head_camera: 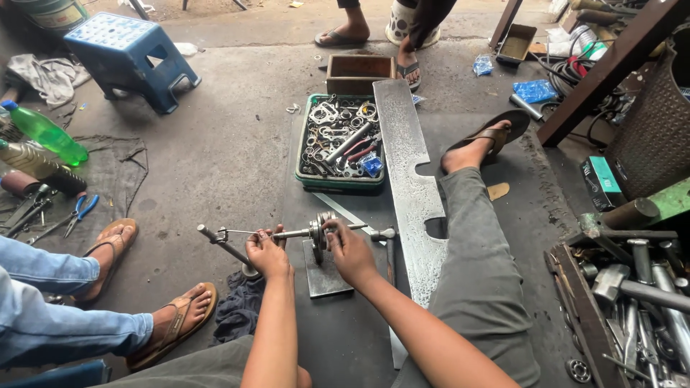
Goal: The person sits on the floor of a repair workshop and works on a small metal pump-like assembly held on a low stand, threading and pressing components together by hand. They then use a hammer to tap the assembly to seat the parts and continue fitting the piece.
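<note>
I sit on a concrete floor with a small metal stand (325,276) on a square steel base between my legs. A round metal crank part (318,231) with a shaft through it rests across the stand. My left hand (267,253) grips the left end of the shaft (291,233), beside a long T-shaped tool (224,246) lying on the floor. My right hand (347,248) holds the round crank part from the right. A dark rag (237,305) lies under the left side.
A green tray (341,181) of wrenches and rings sits ahead, beside a long flat steel plate (410,172). A toolbox of hammers (632,309) is at the right. Another person's sandalled feet (144,287) are at the left, a blue stool (131,54) and green bottle (47,133) beyond.
</note>
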